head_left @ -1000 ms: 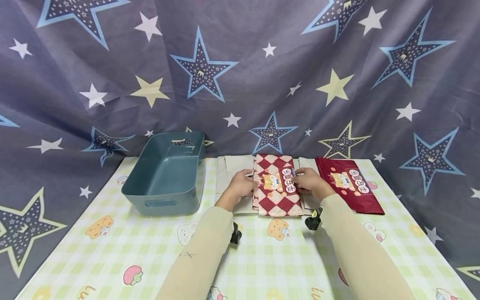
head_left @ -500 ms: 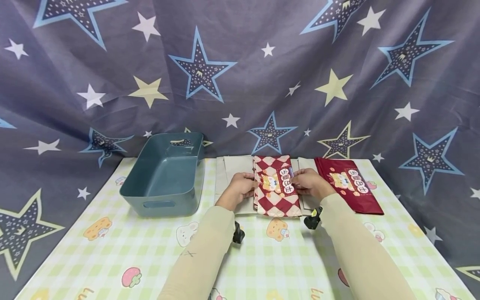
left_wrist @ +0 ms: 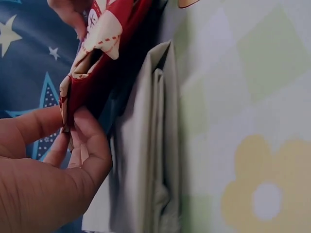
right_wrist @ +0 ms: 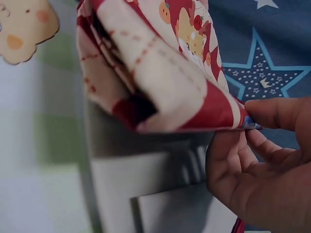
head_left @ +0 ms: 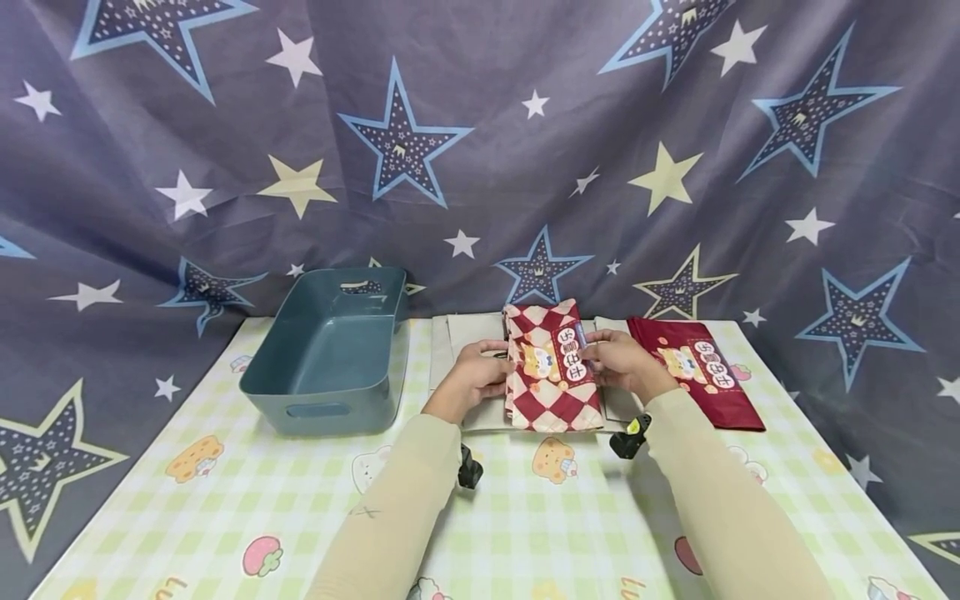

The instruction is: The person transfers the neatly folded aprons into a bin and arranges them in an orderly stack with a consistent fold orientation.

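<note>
Both hands pinch a folded red-and-cream diamond-check cloth (head_left: 551, 408) with a cartoon animal and lettering printed on it. My left hand (head_left: 474, 377) grips its left edge, thumb and fingers on either side of the layers in the left wrist view. On the opposite edge, my right hand (head_left: 624, 365) pinches a corner near a small blue label (right_wrist: 249, 121). The cloth is lifted at an angle over folded beige fabric (left_wrist: 146, 160), which shows below it in both wrist views. Its underside is mostly hidden in the head view.
A blue-grey plastic bin (head_left: 318, 414) with handle slots stands at the back left. To the right of the hands lies a folded dark red cloth (head_left: 720, 404) with a similar print. A green-checked cover (head_left: 322, 517) spreads over the table, and a starry curtain (head_left: 480, 150) hangs behind.
The checked cloth has risen slightly off the beige fabric, its far edge tilting up, with both hands moving along with it. The bin and dark red cloth stay put.
</note>
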Action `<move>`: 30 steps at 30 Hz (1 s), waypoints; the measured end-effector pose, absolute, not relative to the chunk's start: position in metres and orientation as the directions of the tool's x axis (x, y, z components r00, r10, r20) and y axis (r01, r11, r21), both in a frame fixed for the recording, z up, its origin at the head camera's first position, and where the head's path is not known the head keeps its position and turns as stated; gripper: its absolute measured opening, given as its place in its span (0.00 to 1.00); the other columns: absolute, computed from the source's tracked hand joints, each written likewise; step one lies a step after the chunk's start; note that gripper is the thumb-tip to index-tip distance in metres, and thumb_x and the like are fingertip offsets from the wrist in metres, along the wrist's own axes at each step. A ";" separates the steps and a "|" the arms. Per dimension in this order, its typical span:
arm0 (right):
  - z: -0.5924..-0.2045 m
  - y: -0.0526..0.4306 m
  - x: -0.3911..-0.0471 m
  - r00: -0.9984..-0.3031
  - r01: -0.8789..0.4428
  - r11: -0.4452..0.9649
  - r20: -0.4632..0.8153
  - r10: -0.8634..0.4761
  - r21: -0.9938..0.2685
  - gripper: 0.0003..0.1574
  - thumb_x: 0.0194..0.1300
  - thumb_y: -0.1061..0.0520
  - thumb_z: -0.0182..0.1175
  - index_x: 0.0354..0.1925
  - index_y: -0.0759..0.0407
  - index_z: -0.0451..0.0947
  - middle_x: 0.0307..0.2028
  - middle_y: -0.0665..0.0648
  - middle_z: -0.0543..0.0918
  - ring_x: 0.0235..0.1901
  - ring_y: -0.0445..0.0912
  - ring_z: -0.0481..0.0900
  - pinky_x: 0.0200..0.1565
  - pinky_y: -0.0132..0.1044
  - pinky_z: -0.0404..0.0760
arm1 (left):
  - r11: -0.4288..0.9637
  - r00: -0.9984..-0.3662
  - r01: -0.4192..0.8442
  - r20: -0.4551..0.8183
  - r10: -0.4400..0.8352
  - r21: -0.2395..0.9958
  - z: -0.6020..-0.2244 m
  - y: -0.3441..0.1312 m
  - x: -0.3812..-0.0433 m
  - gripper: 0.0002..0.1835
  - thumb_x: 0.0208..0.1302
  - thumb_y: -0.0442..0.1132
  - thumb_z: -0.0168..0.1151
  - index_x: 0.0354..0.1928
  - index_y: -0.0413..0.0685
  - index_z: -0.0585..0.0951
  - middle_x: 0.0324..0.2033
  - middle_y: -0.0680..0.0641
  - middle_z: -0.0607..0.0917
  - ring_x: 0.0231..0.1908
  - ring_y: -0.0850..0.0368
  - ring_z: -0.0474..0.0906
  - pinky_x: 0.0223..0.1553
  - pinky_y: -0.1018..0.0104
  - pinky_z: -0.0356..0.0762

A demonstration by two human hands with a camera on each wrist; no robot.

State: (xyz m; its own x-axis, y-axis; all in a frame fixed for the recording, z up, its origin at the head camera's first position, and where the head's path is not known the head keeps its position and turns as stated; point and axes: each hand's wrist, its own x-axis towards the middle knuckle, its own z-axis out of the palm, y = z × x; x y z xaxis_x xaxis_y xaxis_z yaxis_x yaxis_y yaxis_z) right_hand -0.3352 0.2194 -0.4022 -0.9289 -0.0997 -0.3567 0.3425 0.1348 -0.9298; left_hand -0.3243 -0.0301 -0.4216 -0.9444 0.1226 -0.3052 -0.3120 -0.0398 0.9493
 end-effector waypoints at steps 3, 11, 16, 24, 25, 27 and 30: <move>-0.398 0.218 -0.337 -0.931 0.336 0.105 -0.347 -0.114 -0.936 0.31 0.72 0.66 0.57 0.69 0.65 0.61 0.52 0.63 0.77 0.40 0.48 0.81 0.40 0.40 0.84 | -0.039 -0.948 -0.297 -0.290 0.127 0.954 -0.414 -0.036 -0.324 0.25 0.63 0.25 0.64 0.62 0.46 0.77 0.36 0.45 0.86 0.27 0.58 0.81 0.28 0.66 0.79; -0.376 0.204 -0.333 -0.949 0.284 0.090 -0.293 -0.116 -0.955 0.31 0.73 0.65 0.56 0.70 0.63 0.61 0.51 0.61 0.78 0.38 0.46 0.83 0.40 0.40 0.83 | -0.030 -0.973 -0.190 -0.184 0.139 0.981 -0.381 -0.050 -0.319 0.25 0.62 0.22 0.60 0.62 0.42 0.76 0.40 0.42 0.85 0.30 0.55 0.82 0.30 0.62 0.81; -0.361 0.189 -0.329 -0.957 0.263 0.055 -0.267 -0.116 -0.963 0.32 0.74 0.64 0.57 0.71 0.62 0.60 0.56 0.63 0.76 0.42 0.47 0.83 0.43 0.40 0.84 | -0.005 -0.979 -0.160 -0.158 0.131 0.987 -0.360 -0.065 -0.315 0.25 0.62 0.22 0.60 0.61 0.41 0.76 0.41 0.40 0.84 0.33 0.53 0.83 0.34 0.61 0.84; -0.337 0.158 -0.324 -0.970 0.216 0.012 -0.216 -0.110 -0.976 0.31 0.73 0.63 0.59 0.70 0.60 0.64 0.59 0.63 0.75 0.48 0.51 0.81 0.47 0.43 0.84 | 0.092 -0.987 -0.089 -0.100 0.124 0.992 -0.334 -0.099 -0.310 0.25 0.64 0.24 0.60 0.64 0.42 0.75 0.45 0.41 0.83 0.36 0.54 0.82 0.35 0.63 0.84; -0.334 0.154 -0.323 -0.972 0.207 0.009 -0.206 -0.111 -0.978 0.30 0.73 0.63 0.59 0.70 0.60 0.64 0.58 0.62 0.75 0.47 0.50 0.81 0.47 0.43 0.84 | 0.101 -0.988 -0.079 -0.092 0.124 0.992 -0.331 -0.104 -0.309 0.25 0.65 0.25 0.60 0.64 0.42 0.74 0.45 0.40 0.83 0.36 0.54 0.82 0.35 0.63 0.84; -0.330 0.146 -0.322 -0.976 0.188 0.001 -0.187 -0.114 -0.982 0.29 0.73 0.64 0.60 0.69 0.61 0.65 0.56 0.62 0.76 0.46 0.50 0.82 0.47 0.43 0.85 | 0.116 -0.988 -0.068 -0.083 0.131 0.991 -0.324 -0.113 -0.305 0.26 0.67 0.26 0.60 0.66 0.44 0.73 0.47 0.40 0.81 0.37 0.53 0.81 0.36 0.62 0.83; -0.324 0.133 -0.319 -0.978 0.171 -0.013 -0.168 -0.123 -0.985 0.28 0.73 0.64 0.59 0.68 0.61 0.67 0.54 0.62 0.77 0.43 0.49 0.82 0.47 0.44 0.85 | 0.136 -0.986 -0.064 -0.084 0.147 0.989 -0.315 -0.128 -0.300 0.26 0.69 0.28 0.60 0.68 0.46 0.72 0.50 0.40 0.80 0.40 0.52 0.81 0.37 0.62 0.83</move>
